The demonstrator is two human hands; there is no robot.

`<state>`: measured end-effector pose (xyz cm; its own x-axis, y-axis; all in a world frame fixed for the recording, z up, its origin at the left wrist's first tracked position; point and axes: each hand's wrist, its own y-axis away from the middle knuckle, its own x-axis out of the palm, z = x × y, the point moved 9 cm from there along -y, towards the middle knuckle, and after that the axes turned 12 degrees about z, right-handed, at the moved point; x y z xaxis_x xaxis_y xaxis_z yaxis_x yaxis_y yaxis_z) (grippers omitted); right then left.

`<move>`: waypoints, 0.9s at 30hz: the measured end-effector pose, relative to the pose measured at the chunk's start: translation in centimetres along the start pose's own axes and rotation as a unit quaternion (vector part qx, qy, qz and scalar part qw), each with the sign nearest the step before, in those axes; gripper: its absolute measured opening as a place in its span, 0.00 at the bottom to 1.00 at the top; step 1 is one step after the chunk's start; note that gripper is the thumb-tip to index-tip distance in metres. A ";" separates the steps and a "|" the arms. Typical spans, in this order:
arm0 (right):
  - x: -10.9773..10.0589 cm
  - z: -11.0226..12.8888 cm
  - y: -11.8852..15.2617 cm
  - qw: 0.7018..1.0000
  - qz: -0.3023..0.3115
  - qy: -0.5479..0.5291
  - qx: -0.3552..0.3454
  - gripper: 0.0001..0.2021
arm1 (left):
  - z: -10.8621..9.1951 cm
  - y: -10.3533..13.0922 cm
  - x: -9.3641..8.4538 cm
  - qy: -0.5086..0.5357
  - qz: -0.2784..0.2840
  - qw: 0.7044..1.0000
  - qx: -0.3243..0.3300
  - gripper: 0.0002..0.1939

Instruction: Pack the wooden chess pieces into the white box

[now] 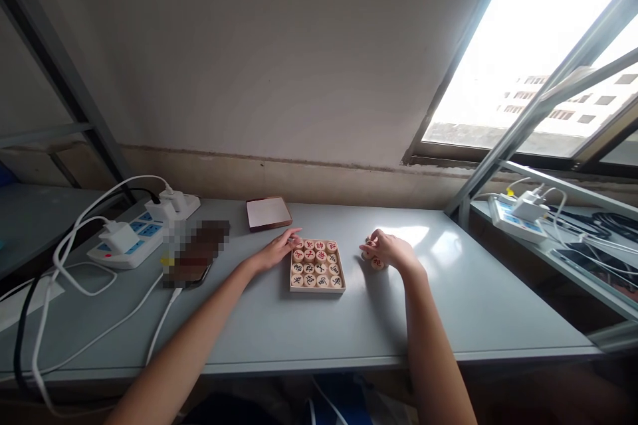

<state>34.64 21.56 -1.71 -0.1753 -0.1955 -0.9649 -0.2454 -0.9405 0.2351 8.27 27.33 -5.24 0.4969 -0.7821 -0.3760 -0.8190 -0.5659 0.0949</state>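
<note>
A shallow square box (318, 290) in the middle of the table holds rows of round wooden Chinese chess pieces (321, 268), with red characters toward the back and black ones toward the front. At the box's back left corner is my left hand (273, 254), its fingers stretched out and their tips touching the edge there. To the right of the box, my right hand (393, 251) is curled down over a small group of loose chess pieces (377, 264), its thumb and fingers closed on a piece. Those fingers partly hide the group.
Behind the box lies its lid (269, 212), inside facing up. On the left are a power strip (144, 232) with white chargers, trailing cables and a blurred phone-like object (197, 255). A metal frame and another power strip (521, 212) stand at the right by the window.
</note>
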 end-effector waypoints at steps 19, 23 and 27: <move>0.5 0.0 -0.7 0.996 -0.021 0.040 0.079 0.12 | -0.1 -0.1 0.1 -0.014 0.003 1.000 0.001 0.31; 0.1 -0.4 -0.6 0.995 -0.032 0.033 0.083 0.12 | 0.2 -0.1 0.0 -0.019 -0.003 1.000 -0.008 0.31; -1.3 1.3 0.1 0.995 -0.047 -0.077 -0.038 0.14 | 0.1 0.0 -0.1 -0.023 -0.006 1.000 -0.005 0.32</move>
<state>33.57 22.07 -0.23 -0.3006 -0.0664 -0.9514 -0.1955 -0.9721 0.1296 8.21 27.46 -5.31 0.4921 -0.7632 -0.4187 -0.8103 -0.5774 0.1003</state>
